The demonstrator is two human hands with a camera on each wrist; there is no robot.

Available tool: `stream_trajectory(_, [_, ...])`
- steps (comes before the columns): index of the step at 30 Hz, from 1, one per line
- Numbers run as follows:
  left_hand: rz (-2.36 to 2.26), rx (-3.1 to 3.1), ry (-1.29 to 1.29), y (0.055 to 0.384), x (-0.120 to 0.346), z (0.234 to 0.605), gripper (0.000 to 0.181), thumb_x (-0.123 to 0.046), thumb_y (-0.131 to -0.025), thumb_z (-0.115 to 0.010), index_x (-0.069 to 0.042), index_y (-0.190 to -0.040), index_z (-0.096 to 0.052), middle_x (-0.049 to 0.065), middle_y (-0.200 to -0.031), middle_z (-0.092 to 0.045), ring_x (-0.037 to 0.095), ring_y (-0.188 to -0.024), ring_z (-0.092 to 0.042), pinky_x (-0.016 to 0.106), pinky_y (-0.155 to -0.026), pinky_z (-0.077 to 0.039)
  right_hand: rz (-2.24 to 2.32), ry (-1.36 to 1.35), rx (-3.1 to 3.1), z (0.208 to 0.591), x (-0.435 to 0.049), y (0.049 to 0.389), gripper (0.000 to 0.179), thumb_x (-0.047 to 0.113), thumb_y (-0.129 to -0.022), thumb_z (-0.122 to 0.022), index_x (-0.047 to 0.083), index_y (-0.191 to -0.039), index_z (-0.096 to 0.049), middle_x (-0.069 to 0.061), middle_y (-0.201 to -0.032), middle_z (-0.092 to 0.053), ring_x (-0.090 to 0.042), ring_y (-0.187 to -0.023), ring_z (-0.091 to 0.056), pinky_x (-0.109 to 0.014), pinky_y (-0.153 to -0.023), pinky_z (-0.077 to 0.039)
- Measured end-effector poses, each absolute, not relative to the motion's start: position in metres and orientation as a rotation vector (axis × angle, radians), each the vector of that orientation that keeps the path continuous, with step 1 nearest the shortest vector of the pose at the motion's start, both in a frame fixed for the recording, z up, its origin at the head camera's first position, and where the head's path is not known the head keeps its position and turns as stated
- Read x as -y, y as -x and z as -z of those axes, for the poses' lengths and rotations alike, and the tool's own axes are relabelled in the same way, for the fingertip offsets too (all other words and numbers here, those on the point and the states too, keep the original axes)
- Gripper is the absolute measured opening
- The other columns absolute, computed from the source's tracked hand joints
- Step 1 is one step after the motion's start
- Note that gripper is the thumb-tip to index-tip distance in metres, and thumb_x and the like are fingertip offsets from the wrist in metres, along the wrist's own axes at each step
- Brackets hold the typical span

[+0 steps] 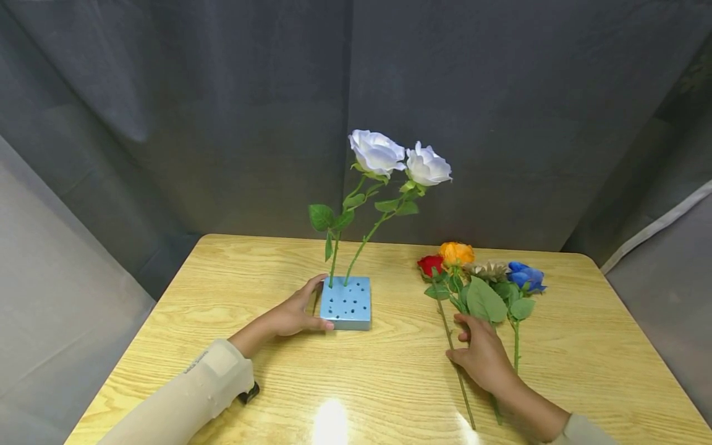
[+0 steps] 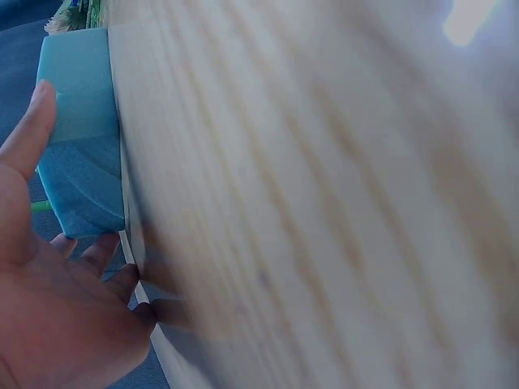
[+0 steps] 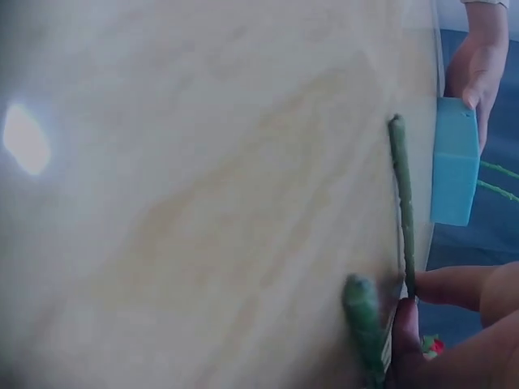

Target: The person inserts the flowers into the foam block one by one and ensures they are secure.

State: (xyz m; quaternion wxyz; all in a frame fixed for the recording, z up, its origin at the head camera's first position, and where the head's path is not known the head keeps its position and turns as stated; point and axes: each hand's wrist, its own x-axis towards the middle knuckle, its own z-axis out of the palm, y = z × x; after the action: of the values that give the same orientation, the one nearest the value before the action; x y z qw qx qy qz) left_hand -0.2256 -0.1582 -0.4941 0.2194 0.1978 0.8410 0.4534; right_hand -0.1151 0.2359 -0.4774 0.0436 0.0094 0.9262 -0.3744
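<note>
On the table stands a light blue foam block (image 1: 356, 303) dotted with holes, two white roses (image 1: 377, 151) upright in it and leaning right. My left hand (image 1: 292, 315) grips the block's left side, thumb at the near face and fingers behind; in the left wrist view the thumb lies along the block (image 2: 77, 89). At the right, my right hand (image 1: 484, 355) pinches the stem of a red rose (image 1: 430, 266) between thumb and finger. This stem (image 3: 404, 194) lies low along the table in the right wrist view, with another green stem (image 3: 365, 324) nearer the camera.
An orange flower (image 1: 457, 253), a beige flower (image 1: 489, 271) and a blue rose (image 1: 525, 276) lie bunched beside the red one, their leaves overlapping. Grey curtains (image 1: 250, 123) hang behind and beside the wooden table (image 1: 389, 383).
</note>
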Motion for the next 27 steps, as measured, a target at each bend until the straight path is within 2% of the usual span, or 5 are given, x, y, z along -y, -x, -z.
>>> stream_trajectory(7, [-1.249,-2.332,-0.57,0.226,0.159,0.493,0.117,-0.04,-0.085,-0.086,-0.019,-0.167,-0.006,0.017,-0.172,-0.012,0.038,-0.158,-0.01,0.066,-0.121,-0.018,1.266,-0.086,-2.688,0.467,-0.239,0.122,0.073,0.005,-0.086,-0.081,-0.009,-0.148,-0.043,-0.031,-0.145,-0.049,-0.034,-0.109,-0.058,-0.034,-0.072,-0.052])
stream_trajectory(11, [-1.248,-2.331,-0.569,0.226,0.159,0.493,0.117,-0.04,-0.084,-0.086,-0.02,-0.167,-0.006,0.017,-0.172,-0.012,0.038,-0.158,-0.01,0.066,-0.121,-0.018,1.362,-0.143,-2.568,0.461,-0.24,0.125,0.072,0.005,-0.088,-0.079,-0.009,-0.148,-0.042,-0.03,-0.15,-0.045,-0.039,-0.119,-0.057,-0.035,-0.079,-0.056])
stream_trajectory(16, [-1.25,-2.327,-0.572,0.226,0.159,0.493,0.117,-0.039,-0.085,-0.086,-0.02,-0.167,-0.006,0.015,-0.172,-0.012,0.037,-0.158,-0.01,0.065,-0.121,-0.019,1.43,-0.152,-2.494,0.457,-0.241,0.129,0.066,0.003,-0.09,-0.077,-0.011,-0.146,-0.045,-0.032,-0.147,-0.047,-0.048,-0.126,-0.054,-0.04,-0.091,-0.058])
stream_trajectory(20, [-1.248,-2.324,-0.574,0.226,0.159,0.493,0.116,-0.04,-0.086,-0.086,-0.02,-0.168,-0.005,0.014,-0.172,-0.011,0.036,-0.158,-0.009,0.064,-0.122,-0.019,1.449,-0.132,-2.463,0.456,-0.242,0.131,0.061,0.003,-0.091,-0.075,-0.013,-0.142,-0.047,-0.033,-0.142,-0.05,-0.051,-0.127,-0.055,-0.042,-0.093,-0.058])
stream_trajectory(27, [-1.247,-2.326,-0.563,0.225,0.158,0.491,0.116,-0.04,-0.086,-0.085,-0.021,-0.168,-0.006,0.013,-0.172,-0.011,0.035,-0.159,-0.009,0.064,-0.122,-0.018,1.508,-0.121,-2.345,0.45,-0.244,0.134,0.058,0.003,-0.093,-0.073,-0.016,-0.142,-0.047,-0.031,-0.129,-0.063,-0.036,-0.115,-0.066,-0.046,-0.098,-0.055])
